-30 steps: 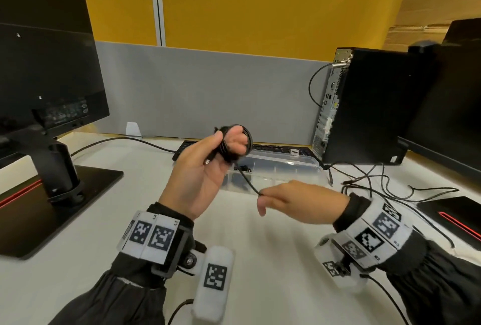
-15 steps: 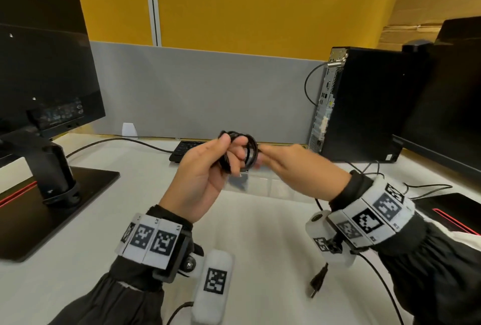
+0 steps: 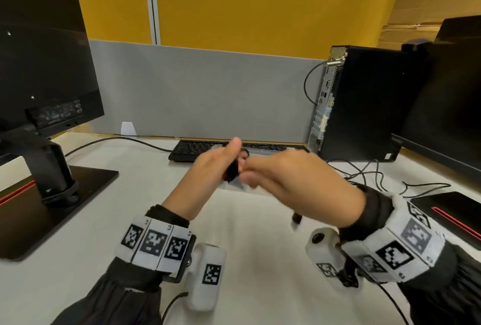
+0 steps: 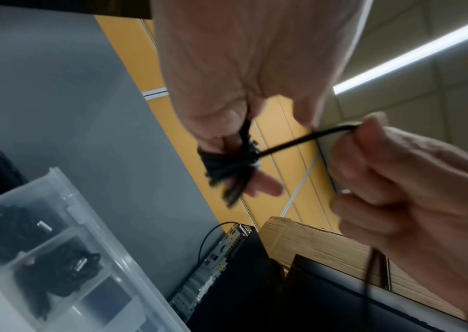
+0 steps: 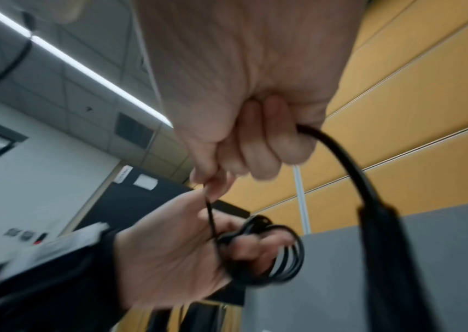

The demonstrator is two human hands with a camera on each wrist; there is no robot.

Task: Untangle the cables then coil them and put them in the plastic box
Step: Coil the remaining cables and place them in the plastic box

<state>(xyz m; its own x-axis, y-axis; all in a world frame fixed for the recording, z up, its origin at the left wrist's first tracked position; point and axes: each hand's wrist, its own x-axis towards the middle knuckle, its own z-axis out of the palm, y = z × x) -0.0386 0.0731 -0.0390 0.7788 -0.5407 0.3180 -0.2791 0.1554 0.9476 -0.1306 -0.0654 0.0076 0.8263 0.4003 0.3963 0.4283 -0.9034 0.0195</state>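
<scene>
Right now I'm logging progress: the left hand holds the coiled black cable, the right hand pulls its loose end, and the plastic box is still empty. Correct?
Not quite. The plastic box is not empty: the left wrist view shows dark coiled cables in its compartments. The left hand does hold the coiled black cable, and the right hand pulls its loose end.

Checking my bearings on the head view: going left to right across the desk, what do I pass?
Monitor on its stand → left hand gripping the coiled cable → right hand → computer tower → second monitor.
</scene>
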